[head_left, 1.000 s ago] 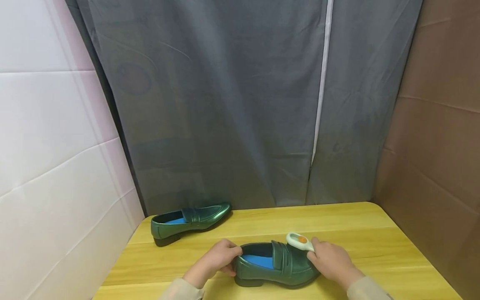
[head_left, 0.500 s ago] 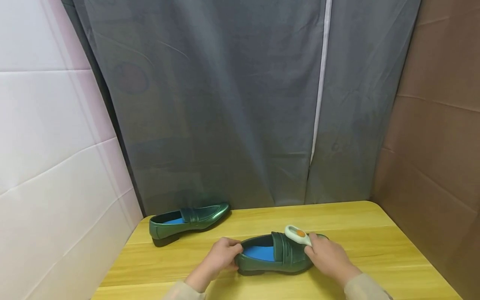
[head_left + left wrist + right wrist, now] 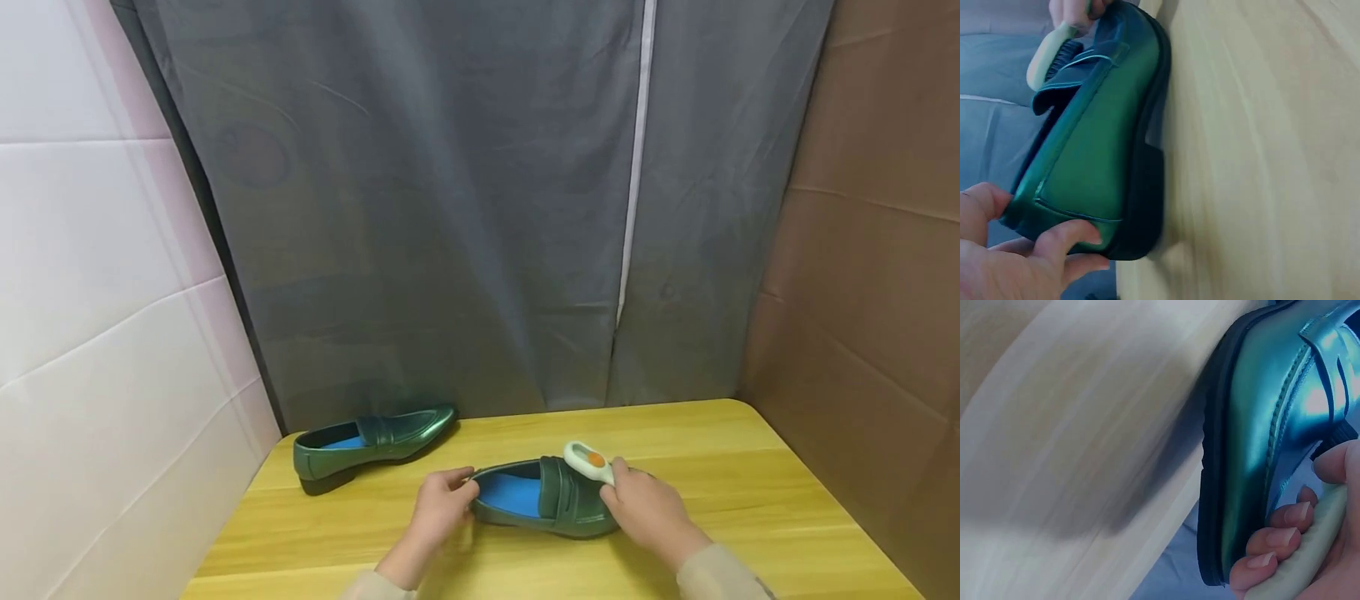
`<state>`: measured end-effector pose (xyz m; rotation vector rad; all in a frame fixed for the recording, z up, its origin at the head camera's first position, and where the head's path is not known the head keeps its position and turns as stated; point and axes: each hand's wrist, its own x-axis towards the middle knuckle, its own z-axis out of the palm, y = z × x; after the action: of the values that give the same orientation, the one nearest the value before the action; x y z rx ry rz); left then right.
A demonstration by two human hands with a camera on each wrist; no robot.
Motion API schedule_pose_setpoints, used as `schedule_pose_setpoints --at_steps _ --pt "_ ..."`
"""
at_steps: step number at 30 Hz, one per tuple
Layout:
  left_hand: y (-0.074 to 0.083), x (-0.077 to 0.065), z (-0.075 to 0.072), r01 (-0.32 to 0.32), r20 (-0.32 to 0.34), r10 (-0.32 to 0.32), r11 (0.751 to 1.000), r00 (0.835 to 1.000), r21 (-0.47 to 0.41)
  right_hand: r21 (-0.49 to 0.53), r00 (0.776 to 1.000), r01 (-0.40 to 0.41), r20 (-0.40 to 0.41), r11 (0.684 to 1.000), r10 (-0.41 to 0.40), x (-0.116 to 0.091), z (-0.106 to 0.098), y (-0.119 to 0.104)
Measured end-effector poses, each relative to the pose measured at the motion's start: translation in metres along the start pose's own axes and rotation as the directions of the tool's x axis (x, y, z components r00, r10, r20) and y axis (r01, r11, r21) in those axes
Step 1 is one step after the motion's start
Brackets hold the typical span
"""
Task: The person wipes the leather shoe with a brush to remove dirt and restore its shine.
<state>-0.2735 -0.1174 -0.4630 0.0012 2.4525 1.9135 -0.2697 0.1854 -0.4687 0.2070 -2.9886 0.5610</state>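
A metallic green loafer with a blue insole lies tilted in the head view, its opening turned partly toward me. My left hand grips it at the heel, the thumb on the near side in the left wrist view. A pale brush with an orange spot on its back and dark bristles is held by the handle in my right hand. The bristles touch the loafer's top near the strap. Fingers curl round the handle in the right wrist view. Whether the sole touches the table is unclear.
A second green loafer stands at the back left of the yellow wood-grain table. Behind the table hangs a grey curtain. A white panel is on the left and a brown one on the right.
The held loafer has moved away from me and slightly left, tilting so more insole shows. Both hands and the brush have moved with it. The second loafer has stayed put on the table.
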Motion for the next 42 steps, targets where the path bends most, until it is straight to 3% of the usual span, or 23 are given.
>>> schedule_pose_setpoints --at_steps 5,9,30,35,42 --pt "-0.007 0.0 0.003 0.011 -0.083 -0.013 1.0 0.996 -0.025 -0.022 1.0 0.006 -0.03 1.0 -0.006 -0.002 -0.003 -0.002" --pt "-0.013 0.0 0.006 -0.004 -0.107 -0.007 0.995 0.994 -0.099 -0.015 0.999 0.004 -0.032 1.0 -0.004 -0.002 -0.006 -0.005" --pt "-0.038 -0.004 0.004 -0.074 -0.106 0.041 0.942 0.994 -0.327 0.017 0.996 0.036 -0.079 0.999 -0.034 -0.01 -0.006 -0.016" --pt "-0.044 -0.007 0.0 -0.082 -0.069 0.065 0.96 0.995 -0.268 -0.022 0.995 0.052 -0.085 0.998 -0.054 -0.012 -0.008 -0.02" --pt "-0.053 -0.013 -0.008 -0.093 -0.023 0.091 0.977 0.996 -0.194 -0.003 0.997 0.047 -0.06 0.999 -0.047 -0.016 -0.014 -0.023"
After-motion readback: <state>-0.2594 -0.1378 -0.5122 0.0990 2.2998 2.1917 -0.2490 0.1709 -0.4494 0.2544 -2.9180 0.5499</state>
